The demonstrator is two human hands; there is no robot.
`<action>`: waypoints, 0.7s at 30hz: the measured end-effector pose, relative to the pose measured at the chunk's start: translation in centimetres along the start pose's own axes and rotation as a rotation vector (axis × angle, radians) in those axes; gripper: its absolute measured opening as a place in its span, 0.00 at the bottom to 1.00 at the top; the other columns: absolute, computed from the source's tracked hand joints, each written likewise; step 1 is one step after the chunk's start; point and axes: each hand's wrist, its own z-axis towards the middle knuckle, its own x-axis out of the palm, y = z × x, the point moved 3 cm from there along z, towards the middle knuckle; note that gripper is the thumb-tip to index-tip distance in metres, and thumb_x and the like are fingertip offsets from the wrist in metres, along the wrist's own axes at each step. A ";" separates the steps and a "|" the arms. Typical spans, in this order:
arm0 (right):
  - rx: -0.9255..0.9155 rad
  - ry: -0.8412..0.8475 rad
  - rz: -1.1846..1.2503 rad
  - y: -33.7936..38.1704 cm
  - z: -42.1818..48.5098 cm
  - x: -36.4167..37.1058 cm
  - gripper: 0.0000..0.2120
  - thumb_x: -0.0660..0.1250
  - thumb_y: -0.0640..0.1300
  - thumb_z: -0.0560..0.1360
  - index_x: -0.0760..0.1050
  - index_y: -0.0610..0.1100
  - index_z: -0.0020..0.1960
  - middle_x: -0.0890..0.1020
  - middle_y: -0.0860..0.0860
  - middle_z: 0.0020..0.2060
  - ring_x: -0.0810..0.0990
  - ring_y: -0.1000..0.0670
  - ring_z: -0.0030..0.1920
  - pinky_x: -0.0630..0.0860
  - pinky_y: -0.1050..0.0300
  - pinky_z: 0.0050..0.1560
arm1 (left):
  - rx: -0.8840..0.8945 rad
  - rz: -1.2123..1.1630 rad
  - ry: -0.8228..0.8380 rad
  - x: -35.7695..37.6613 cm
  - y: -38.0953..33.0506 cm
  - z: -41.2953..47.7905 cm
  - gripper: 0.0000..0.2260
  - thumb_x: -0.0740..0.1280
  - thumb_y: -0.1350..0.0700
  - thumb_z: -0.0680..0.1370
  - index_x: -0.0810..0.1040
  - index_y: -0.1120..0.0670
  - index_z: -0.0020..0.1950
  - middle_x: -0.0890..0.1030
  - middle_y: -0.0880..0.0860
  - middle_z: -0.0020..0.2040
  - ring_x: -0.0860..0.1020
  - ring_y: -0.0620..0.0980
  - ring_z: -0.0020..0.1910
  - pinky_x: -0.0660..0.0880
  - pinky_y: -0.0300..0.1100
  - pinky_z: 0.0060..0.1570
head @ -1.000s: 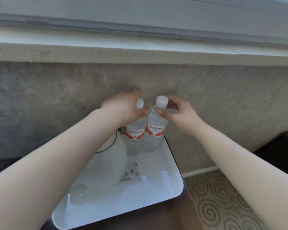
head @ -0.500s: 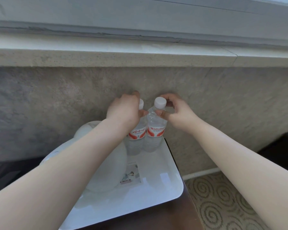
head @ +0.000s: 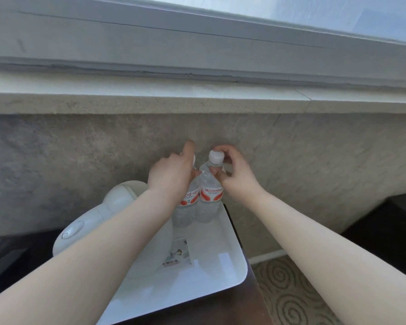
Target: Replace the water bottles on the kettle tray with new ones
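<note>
At tray's (head: 220, 275) far corner beside kettle (head: 117, 207): two upright bottles, touching. Left hand (head: 171, 174) wrapped round left bottle (head: 185, 207), right hand (head: 234, 177) pinching right bottle (head: 209, 200) below cap. Likely gripping to swap; next, straight lift clear of wall.

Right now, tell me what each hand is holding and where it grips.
The left hand grips the left water bottle around its neck and shoulder. The right hand pinches the right water bottle at the neck, just below the cap. Both bottles stand on the white tray.
</note>
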 end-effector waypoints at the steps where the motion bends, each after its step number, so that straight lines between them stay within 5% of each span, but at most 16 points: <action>1: 0.000 -0.006 -0.027 0.1 -0.1 0.0 0.17 0.70 0.38 0.74 0.72 0.49 0.60 0.76 0.48 0.60 0.76 0.51 0.58 0.70 0.66 0.56 | -0.009 0.006 -0.004 0.0 0.0 -0.1 0.22 0.65 0.53 0.78 0.60 0.55 0.67 0.78 0.58 0.44 0.79 0.63 0.41 0.66 0.46 0.32; 5: 0.003 0.016 -0.274 0.7 -0.5 -0.2 0.20 0.67 0.43 0.77 0.68 0.49 0.68 0.73 0.47 0.64 0.76 0.46 0.60 0.75 0.52 0.55 | -0.030 -0.005 0.028 -0.1 -0.4 -0.5 0.20 0.62 0.48 0.79 0.61 0.55 0.67 0.77 0.60 0.48 0.80 0.63 0.45 0.65 0.46 0.34; 13: 0.122 0.300 -0.617 2.5 -2.0 -1.3 0.37 0.64 0.43 0.75 0.48 0.57 0.77 0.62 0.47 0.73 0.75 0.40 0.62 0.78 0.46 0.53 | -0.071 -0.163 0.204 -0.1 0.7 -1.8 0.26 0.59 0.53 0.80 0.52 0.48 0.76 0.72 0.61 0.62 0.78 0.64 0.54 0.74 0.51 0.46; 17: 0.191 0.377 -0.622 4.2 -2.1 -2.4 0.37 0.64 0.43 0.75 0.49 0.54 0.78 0.59 0.44 0.75 0.65 0.39 0.71 0.71 0.42 0.65 | -0.103 -0.372 0.303 -1.3 1.0 -2.6 0.31 0.62 0.54 0.79 0.50 0.47 0.78 0.69 0.62 0.67 0.74 0.63 0.62 0.72 0.49 0.58; 21: 0.186 0.408 -0.734 6.6 -2.1 -3.8 0.30 0.62 0.44 0.76 0.58 0.49 0.76 0.66 0.44 0.71 0.68 0.40 0.68 0.73 0.44 0.63 | -0.094 -0.310 0.255 -3.4 0.6 -3.4 0.26 0.62 0.53 0.77 0.59 0.46 0.75 0.72 0.59 0.65 0.73 0.61 0.62 0.73 0.52 0.59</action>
